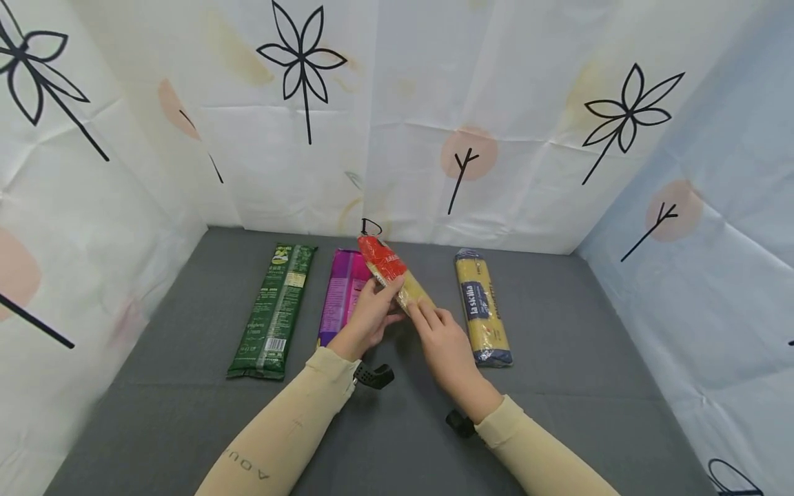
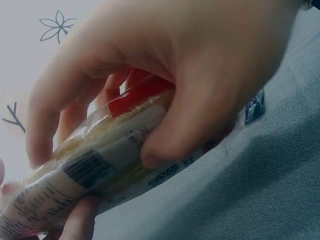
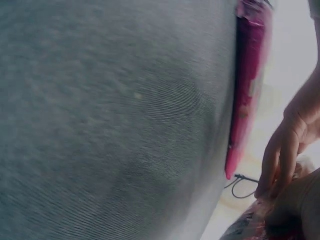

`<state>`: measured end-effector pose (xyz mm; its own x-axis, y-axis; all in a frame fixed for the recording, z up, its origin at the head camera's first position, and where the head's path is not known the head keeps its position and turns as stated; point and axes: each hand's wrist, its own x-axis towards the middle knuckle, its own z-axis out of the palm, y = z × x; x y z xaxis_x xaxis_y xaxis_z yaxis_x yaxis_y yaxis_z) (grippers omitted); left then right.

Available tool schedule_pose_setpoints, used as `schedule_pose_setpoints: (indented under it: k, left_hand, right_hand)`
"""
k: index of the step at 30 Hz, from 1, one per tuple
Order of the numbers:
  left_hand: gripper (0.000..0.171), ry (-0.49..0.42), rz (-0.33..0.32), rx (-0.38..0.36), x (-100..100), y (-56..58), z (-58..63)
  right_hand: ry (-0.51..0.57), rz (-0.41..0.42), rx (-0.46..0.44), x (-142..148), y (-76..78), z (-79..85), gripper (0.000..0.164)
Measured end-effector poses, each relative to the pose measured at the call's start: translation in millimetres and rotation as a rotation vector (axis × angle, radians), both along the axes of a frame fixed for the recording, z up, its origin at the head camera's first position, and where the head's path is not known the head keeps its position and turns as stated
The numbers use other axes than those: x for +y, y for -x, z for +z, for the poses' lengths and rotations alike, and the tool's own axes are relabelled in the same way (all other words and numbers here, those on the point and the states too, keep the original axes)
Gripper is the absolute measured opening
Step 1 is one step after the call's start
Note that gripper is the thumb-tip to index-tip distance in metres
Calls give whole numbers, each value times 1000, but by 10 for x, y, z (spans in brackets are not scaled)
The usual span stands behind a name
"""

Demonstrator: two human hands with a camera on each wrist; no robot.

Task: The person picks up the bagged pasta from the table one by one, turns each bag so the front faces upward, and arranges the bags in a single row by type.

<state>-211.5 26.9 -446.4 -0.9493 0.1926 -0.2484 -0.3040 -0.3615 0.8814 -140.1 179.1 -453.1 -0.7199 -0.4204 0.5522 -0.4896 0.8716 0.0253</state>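
Note:
A pasta packet (image 1: 384, 258), red at its far end and see-through over yellow pasta, is held tilted above the table. My left hand (image 1: 367, 318) grips its left side; in the left wrist view the thumb presses the printed, barcoded face (image 2: 90, 167) while the fingers wrap over the opposite edge. My right hand (image 1: 448, 350) holds the near end, its fingertips (image 2: 84, 215) showing under the packet in that view. Behind my left hand lies a purple-pink packet (image 1: 338, 293), partly hidden. In the right wrist view the held packet is mostly cut off.
A dark green packet (image 1: 269, 313) lies on the left of the grey table (image 1: 558, 427). Right of my hands is a yellow pasta packet (image 1: 482, 310) with a blue label. White patterned cloth (image 1: 409, 89) hangs around the back and sides.

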Motion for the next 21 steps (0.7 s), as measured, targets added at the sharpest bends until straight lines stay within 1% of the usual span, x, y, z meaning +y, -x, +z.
schedule_pose_setpoints:
  k: [3,7,14,18,19,21]
  left_hand:
    - [65,-1,17,-20,3,-5,-14]
    - [66,21,25,-33,-1,-20,-21]
    - [65,21,24,-48,-24,-28,-15]
    - [61,19,47,-66,-37,-28,-22]
    - [59,21,53,-64,-40,-27,-26]
    - [56,37,66,-49,-50,-25,-38]
  right_hand:
    - [-4,14,23,-12,-14,-36,54]
    - [0,17,20,-8,-34,-43,53]
    - [74,20,-83,21,-80,-1,58]
    - [115,31,-133,22,-94,44,61]
    - [131,33,-155,23,-97,61,62]
    - [176,31,-229,33,-99,91,65]
